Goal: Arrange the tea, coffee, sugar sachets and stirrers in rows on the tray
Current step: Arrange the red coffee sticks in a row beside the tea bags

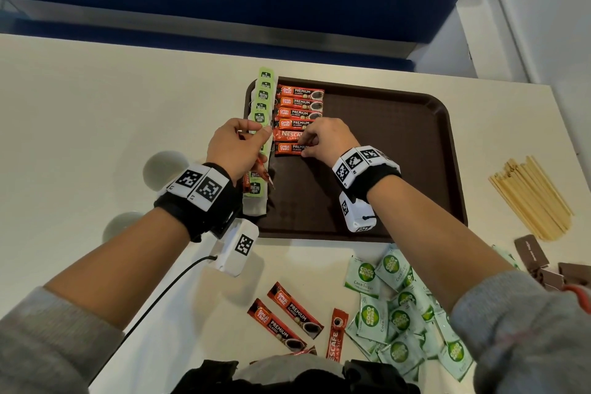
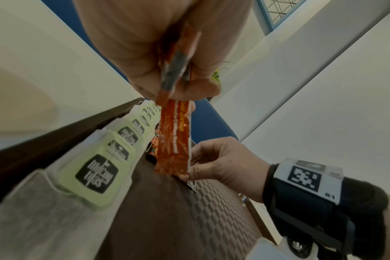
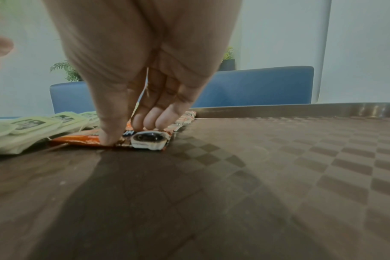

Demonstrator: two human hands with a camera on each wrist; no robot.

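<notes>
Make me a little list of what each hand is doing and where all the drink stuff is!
left hand: holds spare coffee sachets above the tray
right hand: presses the nearest coffee sachet into its row
tray: a tea bag row beside a coffee row
table: sugar sachets, stirrers, three more coffee sachets

Head cam looks steeply down over the dark brown checker-textured plastic tray (image 1: 399,137). Wrist cams sit close, low, facing its far edge; all three share the tray.
</notes>
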